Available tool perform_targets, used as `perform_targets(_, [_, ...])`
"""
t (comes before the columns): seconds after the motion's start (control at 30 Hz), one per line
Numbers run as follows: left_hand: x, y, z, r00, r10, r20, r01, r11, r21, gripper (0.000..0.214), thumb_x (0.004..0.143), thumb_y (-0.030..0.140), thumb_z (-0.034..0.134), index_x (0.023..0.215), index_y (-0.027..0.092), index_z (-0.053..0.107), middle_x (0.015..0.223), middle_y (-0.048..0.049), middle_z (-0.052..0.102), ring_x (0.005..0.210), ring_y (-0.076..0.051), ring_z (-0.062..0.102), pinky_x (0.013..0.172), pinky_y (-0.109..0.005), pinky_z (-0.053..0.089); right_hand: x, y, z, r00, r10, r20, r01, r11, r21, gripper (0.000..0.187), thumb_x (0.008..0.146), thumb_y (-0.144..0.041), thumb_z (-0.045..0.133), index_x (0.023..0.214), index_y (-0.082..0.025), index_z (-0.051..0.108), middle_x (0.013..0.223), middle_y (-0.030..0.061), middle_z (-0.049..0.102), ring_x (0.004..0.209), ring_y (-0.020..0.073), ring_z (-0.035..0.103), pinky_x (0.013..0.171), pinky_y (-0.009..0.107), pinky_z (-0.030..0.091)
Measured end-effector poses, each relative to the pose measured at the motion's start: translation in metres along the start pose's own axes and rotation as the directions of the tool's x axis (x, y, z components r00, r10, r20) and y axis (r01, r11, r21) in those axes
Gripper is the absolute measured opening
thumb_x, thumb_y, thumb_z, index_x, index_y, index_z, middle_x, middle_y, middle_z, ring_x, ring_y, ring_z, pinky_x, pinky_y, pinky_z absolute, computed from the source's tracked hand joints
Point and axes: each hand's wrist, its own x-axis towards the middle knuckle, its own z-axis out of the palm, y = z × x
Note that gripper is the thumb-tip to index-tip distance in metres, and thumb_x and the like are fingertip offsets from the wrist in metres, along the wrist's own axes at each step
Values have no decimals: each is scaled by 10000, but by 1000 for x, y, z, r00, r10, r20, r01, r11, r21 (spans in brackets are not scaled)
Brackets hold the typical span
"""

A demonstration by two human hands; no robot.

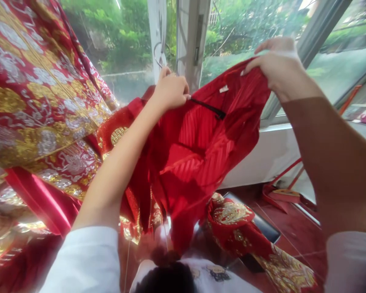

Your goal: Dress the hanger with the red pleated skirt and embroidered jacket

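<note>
My left hand (172, 87) is closed around the neck of a black clothes hanger (209, 108), whose metal hook (156, 55) rises above my fingers. One hanger arm reaches into the open front of a red jacket (189, 158) with a striped red lining and gold embroidery. With thumb and fingers, my right hand (274, 61) grips the jacket's shoulder edge and holds it up and outward, clear of the hanger's tip. A small white label (223, 88) shows inside. The embroidered sleeve (232, 219) hangs down on the right.
Red garments with gold and silver embroidery (42, 89) hang close on the left. Behind the jacket is a window frame (190, 44) with greenery outside. A red dustpan (274, 197) and a dark flat object (266, 228) lie on the red tiled floor (305, 240).
</note>
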Motion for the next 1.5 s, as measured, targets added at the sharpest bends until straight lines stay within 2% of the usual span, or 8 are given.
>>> perform_targets(0.23, [1,3,2,998,-62,-22,62,998,-11,294,820,286,505,882,181,772,856,-146,734,954,-303,651,1040,-547,245,-123,-42,21,898,-393,198,440,779,-448,354,667,-35,599,1001,-121,679,693,1,558,591,96,421,599,263,347])
perform_targets(0.37, [-3,0,3,999,-32,-40,33,999,18,285,806,270,518,886,196,781,825,-114,744,847,-258,658,1042,-508,278,-204,-31,34,850,-339,403,512,713,-479,197,732,-69,553,858,-193,640,581,1,524,539,150,470,580,297,366])
perform_targets(0.7, [12,-7,7,999,13,-40,-13,1000,6,252,802,348,528,812,234,753,702,-84,713,806,-265,644,979,-537,312,-13,-28,-16,989,-103,-104,85,984,-158,380,649,-213,789,620,-228,410,701,-41,373,613,63,352,576,230,342])
perform_targets(0.87, [15,3,8,994,-99,-37,101,992,70,229,788,276,525,844,182,726,793,-105,708,894,-295,650,997,-530,287,-67,-51,13,931,-335,-142,287,916,-278,142,671,-57,619,747,-157,552,746,-18,476,655,80,445,652,254,384])
perform_targets(0.97, [10,4,9,994,-100,-36,102,993,62,250,801,271,511,883,164,722,816,-114,709,903,-292,648,993,-504,298,-159,-44,49,853,-505,131,509,751,-421,287,683,-64,553,940,-170,626,622,-10,506,548,124,452,569,261,364])
perform_targets(1.13, [2,-6,14,994,-9,-110,12,1000,26,267,832,316,492,847,203,733,732,-83,711,871,-271,645,1023,-498,281,-229,6,89,649,-284,706,682,630,-373,264,916,-159,430,1122,-156,597,828,109,692,681,208,638,551,265,360])
perform_targets(1.3, [4,-10,19,994,18,-104,-17,1000,9,300,850,345,485,855,194,744,723,-97,710,903,-290,649,1030,-524,264,-171,49,56,929,-295,221,352,888,-294,269,942,-417,441,992,-215,612,651,19,613,601,172,579,649,280,420])
perform_targets(1.5, [5,-2,15,996,-9,-89,10,1000,11,314,845,318,486,898,183,764,776,-124,724,932,-322,647,1029,-564,243,-147,97,70,925,-261,276,292,953,-76,203,790,-381,580,830,-182,591,910,91,653,855,212,593,792,352,467])
